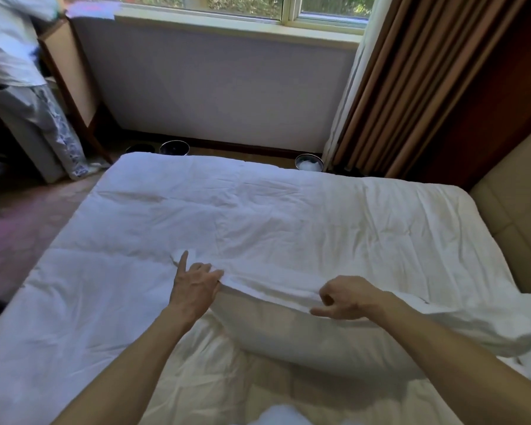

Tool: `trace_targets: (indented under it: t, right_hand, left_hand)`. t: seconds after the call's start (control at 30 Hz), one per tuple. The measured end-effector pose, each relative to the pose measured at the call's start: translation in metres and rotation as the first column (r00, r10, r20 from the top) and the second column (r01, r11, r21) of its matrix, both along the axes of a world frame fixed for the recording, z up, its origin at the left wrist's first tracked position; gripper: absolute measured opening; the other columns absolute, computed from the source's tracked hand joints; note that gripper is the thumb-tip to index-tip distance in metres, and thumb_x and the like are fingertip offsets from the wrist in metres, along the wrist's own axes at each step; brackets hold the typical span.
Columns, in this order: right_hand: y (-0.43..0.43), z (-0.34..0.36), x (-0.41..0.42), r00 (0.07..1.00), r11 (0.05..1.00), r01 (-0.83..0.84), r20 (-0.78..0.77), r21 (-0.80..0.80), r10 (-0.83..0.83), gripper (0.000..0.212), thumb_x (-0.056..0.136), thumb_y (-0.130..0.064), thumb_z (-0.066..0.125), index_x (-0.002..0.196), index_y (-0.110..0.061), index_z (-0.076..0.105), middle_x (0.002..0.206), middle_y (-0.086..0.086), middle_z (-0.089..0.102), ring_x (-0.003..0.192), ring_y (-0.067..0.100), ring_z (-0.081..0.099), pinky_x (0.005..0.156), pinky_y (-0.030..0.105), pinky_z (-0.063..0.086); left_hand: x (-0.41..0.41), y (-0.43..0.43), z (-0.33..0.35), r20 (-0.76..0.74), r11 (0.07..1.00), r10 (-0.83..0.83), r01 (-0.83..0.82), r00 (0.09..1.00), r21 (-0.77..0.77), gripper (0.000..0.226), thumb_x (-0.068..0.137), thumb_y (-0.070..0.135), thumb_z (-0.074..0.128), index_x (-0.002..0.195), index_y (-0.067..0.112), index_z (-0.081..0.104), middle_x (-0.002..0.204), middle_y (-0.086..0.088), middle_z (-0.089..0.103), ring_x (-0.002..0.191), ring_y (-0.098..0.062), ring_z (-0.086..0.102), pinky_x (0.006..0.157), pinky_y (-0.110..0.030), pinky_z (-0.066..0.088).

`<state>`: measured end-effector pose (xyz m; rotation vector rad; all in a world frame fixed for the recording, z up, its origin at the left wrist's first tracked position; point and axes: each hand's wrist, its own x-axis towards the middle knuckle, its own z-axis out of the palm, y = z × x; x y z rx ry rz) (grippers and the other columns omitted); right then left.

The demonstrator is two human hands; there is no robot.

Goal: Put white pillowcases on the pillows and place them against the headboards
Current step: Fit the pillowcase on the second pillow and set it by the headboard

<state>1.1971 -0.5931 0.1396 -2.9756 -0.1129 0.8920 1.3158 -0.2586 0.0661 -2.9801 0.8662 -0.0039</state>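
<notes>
A white pillow point(334, 342) lies across the near part of the bed, its far end inside a white pillowcase point(288, 259) that spreads flat over the bed. My left hand point(193, 283) pinches the left side of the pillowcase's open hem, with the index finger sticking out. My right hand point(347, 297) pinches the same hem further right, fingers curled. The beige padded headboard point(515, 216) stands at the right edge of the bed.
The white duvet point(111, 286) covers the bed. Beyond it are three round metal bins point(174, 147) on the floor, a wall under a window, and brown curtains point(411, 87) at the right. A person point(16, 72) stands at the far left by a wooden desk.
</notes>
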Motion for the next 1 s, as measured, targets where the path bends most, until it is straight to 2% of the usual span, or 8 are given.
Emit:
trace_targets:
  t: [0.07,0.2,0.3,0.43,0.6,0.77,0.87,1.0]
  right_hand:
    - [0.014,-0.001,0.014,0.999,0.999,0.033,0.038,0.036,-0.034,0.055,0.088,-0.071,0.042,0.074,-0.020,0.058,0.074,-0.003,0.060,0.068,0.018,0.055,0.057,0.032,0.039]
    - [0.049,-0.011,0.039,0.974,0.998,-0.062,0.220,0.004,0.059,0.035,0.094,-0.052,0.051,0.108,-0.021,0.059,0.108,0.003,0.061,0.100,0.024,0.057,0.077,0.037,0.049]
    - [0.086,-0.026,0.046,0.981,0.999,-0.041,0.189,-0.005,0.041,0.051,0.089,-0.049,0.058,0.128,-0.019,0.047,0.117,0.008,0.058,0.107,0.030,0.056,0.083,0.041,0.046]
    - [0.119,-0.051,0.035,0.988,1.000,0.007,0.152,-0.011,-0.005,0.039,0.089,-0.033,0.051,0.124,-0.016,0.050,0.118,0.011,0.060,0.108,0.033,0.057,0.085,0.039,0.044]
    - [0.108,-0.052,0.038,0.992,0.985,0.126,-0.014,0.118,-0.125,0.033,0.082,-0.043,0.055,0.110,-0.025,0.056,0.111,0.002,0.062,0.103,0.028,0.059,0.076,0.035,0.044]
    - [0.075,-0.035,0.037,0.975,0.963,0.202,-0.126,0.178,-0.181,0.059,0.080,-0.054,0.065,0.132,-0.033,0.051,0.128,-0.008,0.058,0.115,0.020,0.055,0.087,0.036,0.047]
    - [0.065,-0.036,0.030,0.981,0.967,0.188,-0.089,0.172,-0.174,0.061,0.076,-0.056,0.067,0.132,-0.038,0.049,0.125,-0.012,0.058,0.113,0.017,0.055,0.085,0.034,0.046]
    - [0.069,-0.051,0.019,0.989,0.992,0.112,0.091,0.058,-0.117,0.056,0.075,-0.048,0.063,0.128,-0.035,0.049,0.115,-0.003,0.060,0.106,0.024,0.057,0.083,0.036,0.045]
  left_hand:
    - [-0.003,0.002,-0.002,0.022,1.000,-0.011,0.012,1.000,-0.029,0.020,0.085,0.016,0.064,0.099,0.029,0.070,0.078,0.003,0.065,0.086,-0.023,0.066,0.119,-0.055,0.012]
    - [-0.014,0.003,-0.005,0.054,0.995,-0.024,0.029,0.998,-0.095,0.028,0.087,0.021,0.047,0.102,0.026,0.070,0.075,0.003,0.064,0.080,-0.022,0.067,0.117,-0.057,0.020]
    - [-0.019,0.010,-0.009,0.064,0.994,-0.005,0.011,0.998,-0.110,0.031,0.088,0.021,0.042,0.101,0.027,0.069,0.075,0.004,0.068,0.075,-0.022,0.068,0.118,-0.055,0.018]
    - [-0.024,0.005,0.003,0.115,0.997,-0.006,0.015,0.993,-0.076,0.026,0.083,0.007,0.046,0.086,0.026,0.063,0.064,0.005,0.064,0.058,-0.023,0.061,0.118,-0.055,0.017]
    - [-0.019,-0.007,0.013,0.154,0.988,-0.069,0.089,0.986,-0.128,0.034,0.074,-0.003,0.052,0.092,0.021,0.066,0.069,0.002,0.069,0.060,-0.025,0.061,0.115,-0.056,0.023]
    - [-0.003,-0.024,0.025,0.204,0.983,-0.123,0.147,0.971,-0.106,0.032,0.077,-0.002,0.050,0.093,0.020,0.066,0.077,0.003,0.072,0.067,-0.025,0.065,0.119,-0.053,0.015]
    - [0.002,-0.029,0.029,0.218,0.976,-0.165,0.191,0.962,-0.106,0.028,0.078,-0.002,0.053,0.092,0.019,0.066,0.078,0.001,0.073,0.068,-0.026,0.066,0.118,-0.054,0.015]
    - [0.002,-0.031,0.028,0.222,0.970,-0.201,0.226,0.954,-0.093,0.029,0.078,-0.003,0.055,0.094,0.018,0.066,0.079,0.001,0.073,0.069,-0.026,0.066,0.118,-0.055,0.017]
